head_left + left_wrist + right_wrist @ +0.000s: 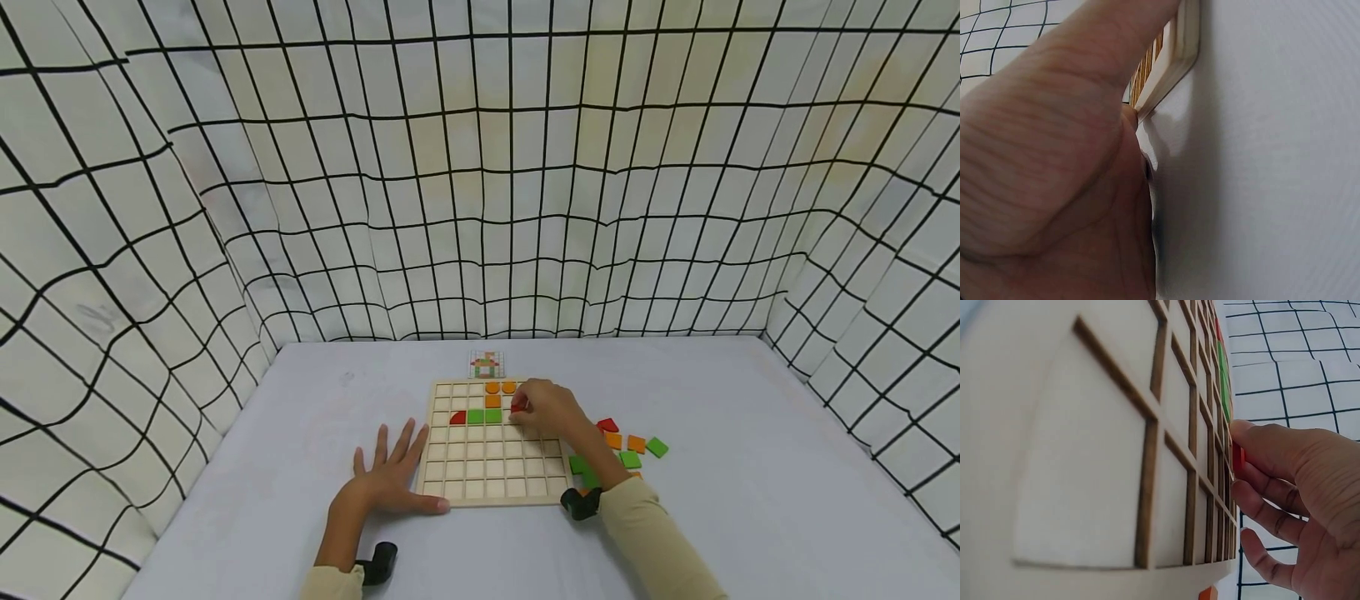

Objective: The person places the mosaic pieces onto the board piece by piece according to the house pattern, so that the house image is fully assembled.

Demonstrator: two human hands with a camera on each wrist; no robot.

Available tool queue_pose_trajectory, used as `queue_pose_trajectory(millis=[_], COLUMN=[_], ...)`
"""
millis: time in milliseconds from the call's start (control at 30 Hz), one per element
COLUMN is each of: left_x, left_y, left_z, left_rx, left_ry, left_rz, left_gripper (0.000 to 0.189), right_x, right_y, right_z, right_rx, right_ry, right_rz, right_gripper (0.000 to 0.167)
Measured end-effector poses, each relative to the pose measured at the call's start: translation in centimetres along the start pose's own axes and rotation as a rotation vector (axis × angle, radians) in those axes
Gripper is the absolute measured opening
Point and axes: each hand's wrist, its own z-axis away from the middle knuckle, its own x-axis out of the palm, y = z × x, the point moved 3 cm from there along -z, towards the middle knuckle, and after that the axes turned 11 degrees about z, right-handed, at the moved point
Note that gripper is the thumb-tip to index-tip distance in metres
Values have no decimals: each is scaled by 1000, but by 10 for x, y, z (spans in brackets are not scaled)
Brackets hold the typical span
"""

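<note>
A wooden grid board [475,470] lies flat on the white table. My left hand [386,483] is spread along its left side, thumb at the near-left corner; the left wrist view shows the palm beside the board's edge [1188,37]. Over the upper right of the grid, my right hand [551,408] pinches a red tile [1239,456] between thumb and fingers. One row holds a red rounded tile [458,418] and two green square tiles [475,416]. Farther up sit an orange square tile [492,402] and two orange round tiles [492,388]. The right hand hides some cells.
Behind the board lies a small pattern card [487,364]. Loose tiles are scattered right of the board, among them a red one [607,425], an orange square [637,444] and a green square [657,447]; the right forearm partly covers several. Black-gridded white cloth walls [495,250] surround the table.
</note>
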Motion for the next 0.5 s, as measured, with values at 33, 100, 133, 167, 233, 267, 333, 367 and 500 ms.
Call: queue_pose_trajectory(millis=[33, 100, 133, 167, 233, 267, 333, 367, 500], left_x=[0, -1, -1, -2, -2, -2, -2, -1, -1], left_y=[0, 1, 1, 2, 2, 2, 2, 1, 1], left_z=[0, 0, 1, 1, 2, 2, 1, 1, 0], left_rx=[-1, -4, -3, -3, -4, -3, -4, -5, -4], left_ry=[-1, -3, -3, -3, -5, -5, -6, -5, -3], left_rz=[1, 3, 5, 7, 8, 9, 10, 8, -1], left_gripper=[127, 127, 127, 127, 127, 127, 127, 127, 127], right_x=[1, 2, 2, 3, 5, 7, 9, 9, 9], right_y=[-1, -3, -4, -4, -5, -6, -6, -7, -8], right_z=[0, 0, -1, -1, -2, -3, -5, -5, -6], right_rx=[-4, -10, -14, -19, -28, -27, -26, -24, -23], right_ry=[2, 7, 11, 13, 16, 14, 11, 9, 8], right_rz=[-1, -5, -5, -6, -1, 3, 12, 12, 19], right_gripper=[20, 20, 20, 20, 21, 21, 21, 21, 19])
